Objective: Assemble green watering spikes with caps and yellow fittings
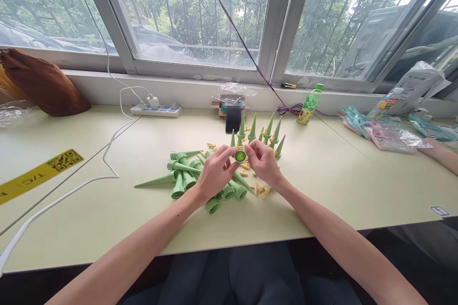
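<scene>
My left hand [218, 167] is closed around a green plastic watering spike [240, 156], whose round open end faces me. At the right side of that spike my right hand [264, 162] is pinched shut; what its fingertips hold is too small and covered to make out. Under and left of my left hand lies a loose pile of green watering spikes [186, 178]. Behind my hands several more spikes [252, 127] stand point up, with small yellow valve pieces fitted on them. Loose yellow valve pieces [265, 192] are scattered beneath my right hand.
A dark phone-like device [234, 119] leans on a small box at the back. A green-capped drink bottle [310, 105] stands right of it. The power strip [156, 110] trails a white cable across the left. Another person's hand [440, 152] rests by plastic bags [390, 136].
</scene>
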Tool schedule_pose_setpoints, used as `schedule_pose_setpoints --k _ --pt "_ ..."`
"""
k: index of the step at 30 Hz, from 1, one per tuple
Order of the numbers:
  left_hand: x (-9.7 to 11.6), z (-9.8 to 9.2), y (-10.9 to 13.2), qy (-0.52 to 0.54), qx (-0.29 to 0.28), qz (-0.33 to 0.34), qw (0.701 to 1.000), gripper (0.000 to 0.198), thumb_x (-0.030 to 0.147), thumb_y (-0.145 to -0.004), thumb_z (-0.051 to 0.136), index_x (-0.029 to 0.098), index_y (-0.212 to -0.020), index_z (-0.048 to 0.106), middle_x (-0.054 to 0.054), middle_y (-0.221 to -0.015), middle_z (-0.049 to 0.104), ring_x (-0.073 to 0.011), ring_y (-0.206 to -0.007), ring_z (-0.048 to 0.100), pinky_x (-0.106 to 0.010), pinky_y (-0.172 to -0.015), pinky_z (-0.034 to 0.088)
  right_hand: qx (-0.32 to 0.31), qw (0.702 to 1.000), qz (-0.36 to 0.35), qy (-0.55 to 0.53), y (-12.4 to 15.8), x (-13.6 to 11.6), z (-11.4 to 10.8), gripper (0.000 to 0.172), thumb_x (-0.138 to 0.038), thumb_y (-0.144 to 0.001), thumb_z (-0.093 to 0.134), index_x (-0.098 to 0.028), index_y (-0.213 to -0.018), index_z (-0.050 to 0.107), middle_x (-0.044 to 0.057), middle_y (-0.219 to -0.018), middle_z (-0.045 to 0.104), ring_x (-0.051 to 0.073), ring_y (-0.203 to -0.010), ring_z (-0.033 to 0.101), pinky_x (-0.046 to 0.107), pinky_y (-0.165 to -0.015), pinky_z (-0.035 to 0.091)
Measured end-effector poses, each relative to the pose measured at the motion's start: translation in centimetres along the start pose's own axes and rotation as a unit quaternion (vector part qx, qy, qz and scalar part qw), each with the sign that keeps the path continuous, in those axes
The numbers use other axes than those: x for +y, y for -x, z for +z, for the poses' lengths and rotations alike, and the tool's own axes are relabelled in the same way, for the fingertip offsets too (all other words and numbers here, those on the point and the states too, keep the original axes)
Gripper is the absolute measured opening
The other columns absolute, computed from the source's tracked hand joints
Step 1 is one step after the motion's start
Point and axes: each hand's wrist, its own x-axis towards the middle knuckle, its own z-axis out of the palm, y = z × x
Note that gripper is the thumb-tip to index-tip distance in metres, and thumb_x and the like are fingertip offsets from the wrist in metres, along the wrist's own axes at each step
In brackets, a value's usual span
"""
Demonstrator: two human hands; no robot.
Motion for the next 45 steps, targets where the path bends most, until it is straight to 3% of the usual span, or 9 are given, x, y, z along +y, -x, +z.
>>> schedule_pose_setpoints --k 6,10,17,27,32,35,38,41,45 --pt "0.9 -0.4 -0.5 0.12 -0.048 -0.163 0.978 0.036 0.041 -0.082 0.069 0.021 -0.107 0.054 -0.002 -0.09 0.06 -0.0068 -0.051 0.055 -0.02 -0.046 0.049 0.033 0.999 0.0 -0.014 -0.1 -0.1 0.1 0.035 -0.052 -0.093 0.049 -0.021 -0.078 0.047 -0.006 -0.054 0.042 0.009 -0.045 0.038 0.023 -0.043 0.03" --pt "1.2 -0.7 -0.9 0.202 -0.131 -0.235 0.942 0.04 0.051 -0.079 0.069 0.019 -0.098 0.055 -0.002 -0.087 0.063 -0.0068 -0.047 0.055 -0.017 -0.039 0.042 0.058 0.998 -0.003 -0.024 -0.1 -0.2 -0.1 0.035 -0.053 -0.093 0.049 -0.021 -0.08 0.048 -0.006 -0.055 0.043 0.009 -0.044 0.039 0.022 -0.042 0.031" --pt "1.6 -1.0 -1.5 0.393 -0.186 -0.366 0.823 0.069 0.073 -0.088 0.032 0.011 -0.083 0.063 -0.01 -0.076 0.065 -0.0092 -0.04 0.051 -0.019 -0.028 0.028 0.033 0.999 -0.016 -0.027 0.1 -0.3 -0.1 0.032 -0.051 -0.094 0.049 -0.021 -0.081 0.048 -0.006 -0.055 0.045 0.008 -0.045 0.04 0.022 -0.044 0.033" --pt "1.4 -0.9 -1.5 0.45 -0.186 -0.392 0.781 0.049 0.061 -0.087 0.052 0.013 -0.078 0.059 -0.007 -0.073 0.064 -0.0056 -0.037 0.042 -0.02 -0.029 0.023 0.007 1.0 -0.023 -0.006 0.2 -0.4 0.0 0.031 -0.049 -0.093 0.05 -0.021 -0.081 0.048 -0.005 -0.059 0.047 0.008 -0.046 0.042 0.021 -0.044 0.033" --pt "1.4 -1.0 -1.3 0.403 -0.186 -0.342 0.828 0.043 0.058 -0.089 0.051 0.016 -0.084 0.058 -0.002 -0.064 0.059 -0.0073 -0.04 0.043 -0.019 -0.033 0.025 0.004 0.999 -0.03 -0.021 0.2 -0.4 -0.1 0.029 -0.046 -0.093 0.053 -0.021 -0.079 0.047 -0.005 -0.059 0.047 0.009 -0.047 0.043 0.022 -0.046 0.035" --pt "1.2 -0.9 -0.9 0.276 -0.18 -0.268 0.905 0.037 0.054 -0.089 0.054 0.018 -0.081 0.053 0.005 -0.051 0.045 -0.0081 -0.039 0.041 -0.02 -0.037 0.029 0.008 0.999 -0.023 -0.022 0.2 -0.4 -0.1 0.03 -0.047 -0.093 0.052 -0.021 -0.078 0.046 -0.006 -0.057 0.043 0.008 -0.046 0.039 0.022 -0.044 0.031" --pt "0.8 -0.6 -0.4 0.102 -0.11 -0.138 0.979 0.029 0.045 -0.087 0.061 0.017 -0.08 0.054 0.004 -0.063 0.048 -0.0066 -0.043 0.041 -0.02 -0.041 0.033 0.004 0.999 -0.011 -0.03 0.2 -0.3 -0.1 0.032 -0.048 -0.093 0.051 -0.021 -0.078 0.045 -0.007 -0.055 0.04 0.008 -0.045 0.036 0.022 -0.043 0.028" --pt "0.2 -0.4 -0.1 0.002 -0.073 -0.024 0.997 0.017 0.035 -0.091 0.058 0.018 -0.092 0.06 -0.001 -0.082 0.056 -0.0051 -0.047 0.044 -0.021 -0.047 0.039 -0.002 0.999 -0.004 -0.046 0.1 -0.3 -0.1 0.033 -0.049 -0.094 0.051 -0.022 -0.076 0.044 -0.007 -0.054 0.038 0.008 -0.044 0.034 0.022 -0.043 0.027" --pt "-0.5 -0.5 0.0 -0.05 -0.064 0.037 0.996 0.021 0.031 -0.093 0.057 0.021 -0.11 0.061 -0.006 -0.105 0.059 -0.0011 -0.044 0.043 -0.02 -0.047 0.039 -0.004 0.998 -0.002 -0.057 0.0 -0.1 0.0 0.034 -0.049 -0.093 0.052 -0.021 -0.076 0.044 -0.007 -0.053 0.038 0.007 -0.044 0.033 0.022 -0.042 0.025"
